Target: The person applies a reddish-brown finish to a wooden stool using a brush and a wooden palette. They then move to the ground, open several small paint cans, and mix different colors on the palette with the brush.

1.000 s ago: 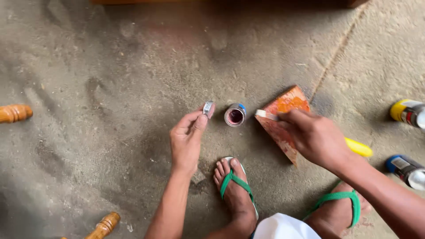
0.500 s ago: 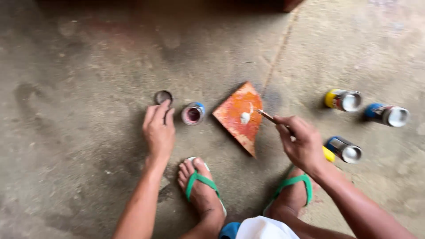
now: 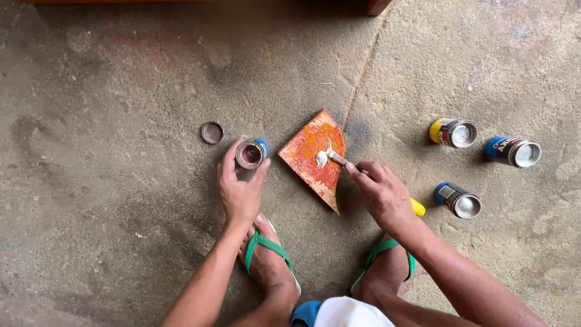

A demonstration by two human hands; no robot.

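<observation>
Landmark: orange board (image 3: 316, 158), a flat triangular scrap with worn orange paint, lying on the concrete floor (image 3: 121, 91) in front of the person's feet.

Left hand (image 3: 239, 194): just left of the board, thumb and fingers curled round the small open tin (image 3: 250, 154) with a blue body and pinkish inside; the grip is closed on the tin, which stands upright on the floor.

Right hand (image 3: 382, 195): just right of the board, closed on a yellow-handled tool (image 3: 339, 160) whose narrow blade reaches onto the board; only the butt of the handle shows behind the wrist.

Paste: white blob (image 3: 321, 159) sits near the middle of the board, right at the blade tip.

Lid: round lid (image 3: 212, 132) lies flat on the floor, left of the board and beyond the tin, apart from both hands.

Cans: three open cans on their sides, well to the right of the board, a yellow one (image 3: 453, 132), a blue one (image 3: 512, 151) and a blue one nearer the feet (image 3: 458, 200).

Progress (a judgement only): the tin is already uncapped and one dab of paste is laid out; the dab looks compact and unspread, and nothing from the side cans shows on the board, so most of the mixing seems left to do.

Feet: green sandals (image 3: 266, 248), just below the board.
</observation>
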